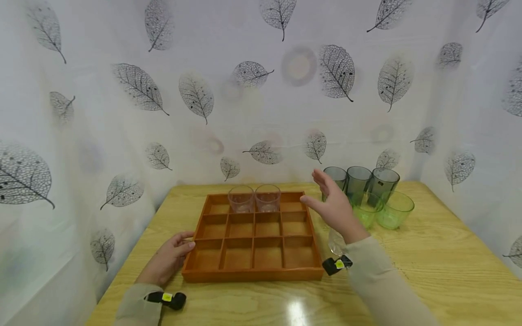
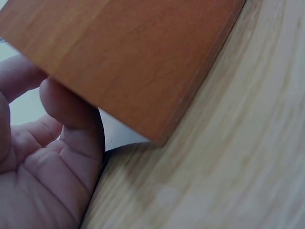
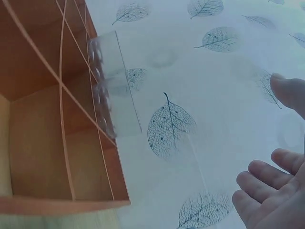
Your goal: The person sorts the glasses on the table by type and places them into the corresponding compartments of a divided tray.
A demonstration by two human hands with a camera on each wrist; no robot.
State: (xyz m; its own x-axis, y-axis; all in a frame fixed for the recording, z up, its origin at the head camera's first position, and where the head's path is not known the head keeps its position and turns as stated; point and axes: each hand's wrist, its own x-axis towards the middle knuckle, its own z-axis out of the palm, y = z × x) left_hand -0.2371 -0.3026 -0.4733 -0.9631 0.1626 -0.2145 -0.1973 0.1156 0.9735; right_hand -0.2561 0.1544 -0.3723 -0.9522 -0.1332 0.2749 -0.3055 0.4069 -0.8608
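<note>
An orange-brown wooden tray (image 1: pixel 254 275) divided into several square compartments lies on the table. Two clear glasses (image 1: pixel 241 201) (image 1: pixel 268 200) stand side by side in the middle compartments of its back row. My left hand (image 1: pixel 165 258) rests beside the tray's left wall, thumb and fingertips against it from outside. In the left wrist view the tray's front corner (image 2: pixel 138 95) hides part of the fingers. Raised over the tray's right back side, my right hand (image 1: pixel 332 206) has its fingers extended and thumb spread, holding nothing. Behind it stand tall grey glasses (image 1: pixel 359 181), partly covered.
Two green glasses (image 1: pixel 394 213) (image 1: pixel 365 215) stand in front of the grey ones, right of the tray. A clear glass object (image 1: pixel 335 242) shows partly beneath my right wrist. A leaf-print curtain (image 1: pixel 253 113) hangs behind the wooden table (image 1: pixel 440 253).
</note>
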